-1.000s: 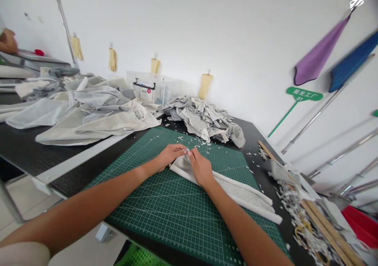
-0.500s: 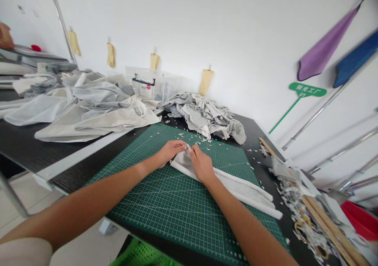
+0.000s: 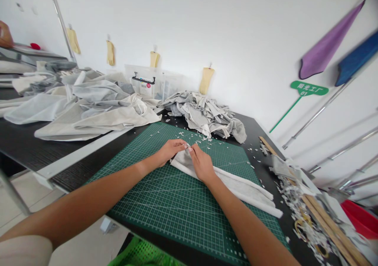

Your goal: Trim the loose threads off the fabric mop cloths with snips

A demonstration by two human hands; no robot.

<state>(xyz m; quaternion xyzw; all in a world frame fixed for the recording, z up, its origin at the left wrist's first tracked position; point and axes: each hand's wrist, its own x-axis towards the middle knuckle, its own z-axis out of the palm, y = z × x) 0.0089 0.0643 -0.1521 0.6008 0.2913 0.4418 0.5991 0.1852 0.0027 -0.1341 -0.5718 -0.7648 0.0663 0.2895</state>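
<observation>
A long strip of pale grey fabric [image 3: 236, 185] with rolled white edges lies slantwise across the green cutting mat [image 3: 165, 203]. Its far left end is lifted a little where both hands meet. My left hand [image 3: 170, 152] pinches the edge of that end between thumb and fingers. Close against it, my right hand [image 3: 201, 163] pinches the same edge, its fingertips nearly touching those of the left. The exact bit of cloth between the fingertips is small and partly hidden. White fabric snippets [image 3: 203, 138] are scattered on the mat just beyond the hands.
A heap of grey fabric [image 3: 203, 112] lies behind the mat, a larger pile [image 3: 97, 104] to the left. A clear plastic box [image 3: 144, 83] stands by the wall. Wooden strips [image 3: 330, 226], scraps and yellow-handled scissors [image 3: 301, 228] lie right. A green basket [image 3: 144, 254] is below the table edge.
The view has shifted very slightly. Both hands keep their pinch on the fabric at the same place, with no clear movement of the strip.
</observation>
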